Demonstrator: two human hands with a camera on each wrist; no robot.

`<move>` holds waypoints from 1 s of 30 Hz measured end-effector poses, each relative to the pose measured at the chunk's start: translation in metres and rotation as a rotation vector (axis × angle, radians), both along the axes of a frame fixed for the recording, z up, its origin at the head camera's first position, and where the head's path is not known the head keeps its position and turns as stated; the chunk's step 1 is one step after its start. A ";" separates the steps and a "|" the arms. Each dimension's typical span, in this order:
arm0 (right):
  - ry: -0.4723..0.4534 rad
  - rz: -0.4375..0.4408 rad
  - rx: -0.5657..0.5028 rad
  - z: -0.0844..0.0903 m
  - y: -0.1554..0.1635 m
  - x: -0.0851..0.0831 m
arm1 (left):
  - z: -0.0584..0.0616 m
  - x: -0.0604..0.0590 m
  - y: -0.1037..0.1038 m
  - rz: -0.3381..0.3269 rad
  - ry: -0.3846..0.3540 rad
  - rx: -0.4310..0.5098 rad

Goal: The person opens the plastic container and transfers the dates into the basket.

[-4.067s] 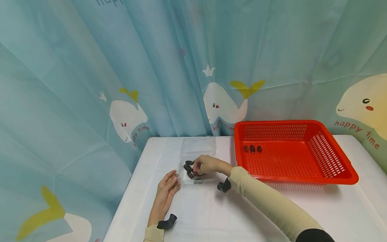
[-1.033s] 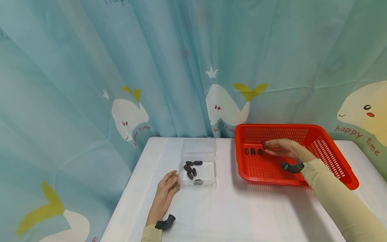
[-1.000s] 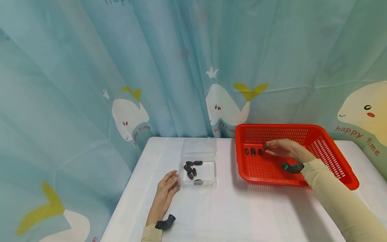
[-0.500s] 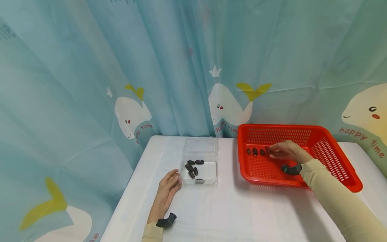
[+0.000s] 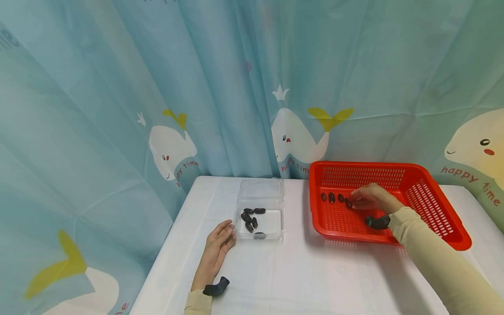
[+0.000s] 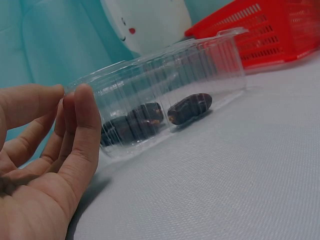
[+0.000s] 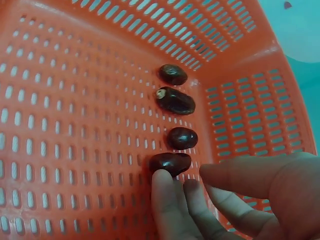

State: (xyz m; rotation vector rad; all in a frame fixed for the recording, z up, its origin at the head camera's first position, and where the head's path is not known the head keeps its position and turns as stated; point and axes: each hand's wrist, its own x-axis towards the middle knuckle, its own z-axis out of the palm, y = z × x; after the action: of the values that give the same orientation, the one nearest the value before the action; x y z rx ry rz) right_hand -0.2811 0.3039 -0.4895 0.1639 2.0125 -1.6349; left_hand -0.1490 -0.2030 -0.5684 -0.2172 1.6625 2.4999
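Inside the red basket (image 5: 354,218), my right hand (image 5: 368,197) has its fingertips at a dark brown date (image 7: 170,163). A fingertip touches that date while the thumb stands apart from it. It is the end one of a row, beside another date (image 7: 182,138), a longer date (image 7: 175,101) and a date at the far end (image 7: 173,74). My left hand (image 5: 218,242) rests with relaxed fingers at the near left corner of a clear plastic box (image 6: 200,65). Several dates (image 6: 190,108) lie in the box, mostly to its left side; its lid (image 5: 260,189) is folded back.
The basket stands on the right of the white-covered table (image 5: 295,275), with the box to its left. Behind hangs a blue-green curtain (image 5: 220,87) printed with whales.
About four seconds ago my right hand was in the clear box; it has since carried a date to the basket. The date now lies at the row's end, slightly nearer. The left hand stays put.
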 end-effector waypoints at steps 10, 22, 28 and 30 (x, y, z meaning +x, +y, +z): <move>0.132 0.064 0.130 0.000 -0.015 0.000 | 0.002 0.001 0.000 0.005 0.006 -0.002; 0.203 0.025 0.118 -0.004 -0.011 -0.004 | 0.001 0.000 0.000 0.001 0.010 0.011; 0.185 -0.014 0.100 -0.004 -0.011 -0.006 | 0.000 0.000 0.000 0.004 0.004 0.025; 0.185 -0.015 0.103 -0.004 -0.010 -0.007 | 0.001 -0.001 0.000 0.005 0.000 0.027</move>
State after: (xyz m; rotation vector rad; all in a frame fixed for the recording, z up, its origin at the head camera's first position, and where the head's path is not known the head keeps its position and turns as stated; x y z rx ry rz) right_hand -0.2880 0.2934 -0.4933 0.0664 2.2411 -1.6070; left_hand -0.1495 -0.2028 -0.5679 -0.2190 1.6287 2.5248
